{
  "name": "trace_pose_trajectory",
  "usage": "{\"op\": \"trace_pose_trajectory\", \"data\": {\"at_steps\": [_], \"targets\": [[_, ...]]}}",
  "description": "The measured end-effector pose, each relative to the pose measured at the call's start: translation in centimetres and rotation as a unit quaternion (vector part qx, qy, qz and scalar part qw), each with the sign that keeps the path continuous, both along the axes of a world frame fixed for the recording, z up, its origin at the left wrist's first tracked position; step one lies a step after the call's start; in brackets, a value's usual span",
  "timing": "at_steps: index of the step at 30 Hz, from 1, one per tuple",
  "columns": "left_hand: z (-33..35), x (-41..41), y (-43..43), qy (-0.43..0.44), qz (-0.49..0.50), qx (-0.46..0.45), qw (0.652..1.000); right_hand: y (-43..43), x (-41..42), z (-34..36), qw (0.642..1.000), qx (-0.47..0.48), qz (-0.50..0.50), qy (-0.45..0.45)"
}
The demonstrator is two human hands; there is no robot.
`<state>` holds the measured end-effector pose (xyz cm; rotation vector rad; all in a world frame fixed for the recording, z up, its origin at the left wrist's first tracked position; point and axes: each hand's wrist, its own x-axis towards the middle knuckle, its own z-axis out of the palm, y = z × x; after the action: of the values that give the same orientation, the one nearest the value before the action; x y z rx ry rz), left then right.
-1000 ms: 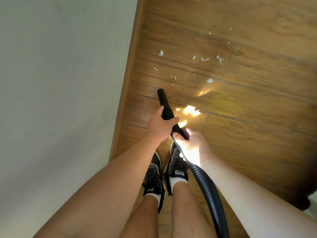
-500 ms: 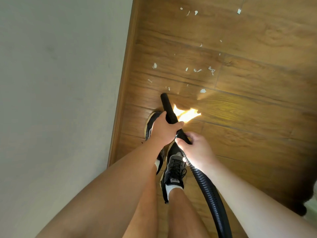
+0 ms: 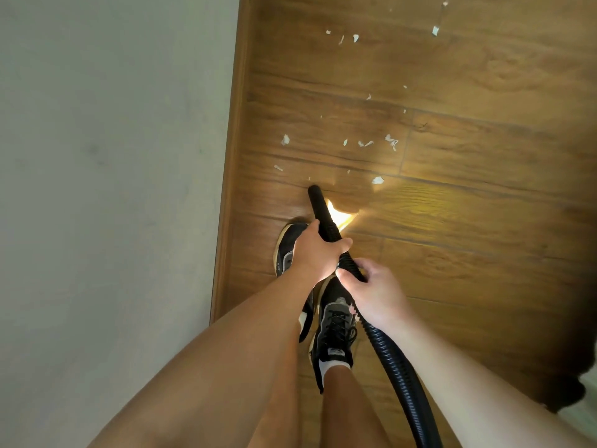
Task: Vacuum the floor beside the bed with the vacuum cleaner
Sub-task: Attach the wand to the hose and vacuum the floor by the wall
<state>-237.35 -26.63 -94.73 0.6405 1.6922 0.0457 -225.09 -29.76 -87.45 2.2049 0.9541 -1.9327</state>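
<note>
A black ribbed vacuum hose (image 3: 397,367) runs up from the bottom edge to a smooth black nozzle (image 3: 318,205) whose tip points at the wooden floor (image 3: 468,221). My left hand (image 3: 315,253) grips the nozzle's upper end. Just behind it, my right hand (image 3: 371,292) grips the ribbed hose. Several white paper scraps (image 3: 378,180) lie scattered on the floor ahead of the nozzle tip, the nearest a short way to its right and front.
A pale wall (image 3: 113,189) with a wooden skirting board (image 3: 234,156) fills the left side. My two dark trainers (image 3: 334,324) stand under my hands. A bright sun patch (image 3: 339,215) lies beside the nozzle. A dark object (image 3: 568,396) sits at the lower right.
I have stepped forward with the left foot and pushed the nozzle ahead toward the scraps; both hands keep the same grip on nozzle and hose.
</note>
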Motion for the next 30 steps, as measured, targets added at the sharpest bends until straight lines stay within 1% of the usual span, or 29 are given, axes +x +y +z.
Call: {"op": "trace_pose_trajectory", "data": {"at_steps": [4, 10, 18, 25, 30], "targets": [[-0.2, -0.4, 0.5, 0.002, -0.004, 0.002, 1.000, 0.4, -0.3, -0.1, 1.000, 0.002, -0.001, 0.000], [-0.1, -1.3, 1.2, -0.003, 0.019, -0.001, 1.000, 1.1, -1.5, -0.3, 1.000, 0.013, 0.001, 0.000], [0.7, -2.0, 2.7, 0.030, 0.120, -0.031, 0.992, 2.7, -3.0, -0.2, 0.999, 0.018, -0.003, 0.037], [1.2, -2.7, 3.6, 0.011, 0.201, -0.041, 0.979, 3.9, -3.5, -0.4, 0.999, 0.020, 0.001, 0.046], [1.2, -3.3, 4.5, -0.023, 0.242, -0.036, 0.969, 4.9, -3.7, -0.8, 0.999, 0.019, 0.014, 0.047]]}}
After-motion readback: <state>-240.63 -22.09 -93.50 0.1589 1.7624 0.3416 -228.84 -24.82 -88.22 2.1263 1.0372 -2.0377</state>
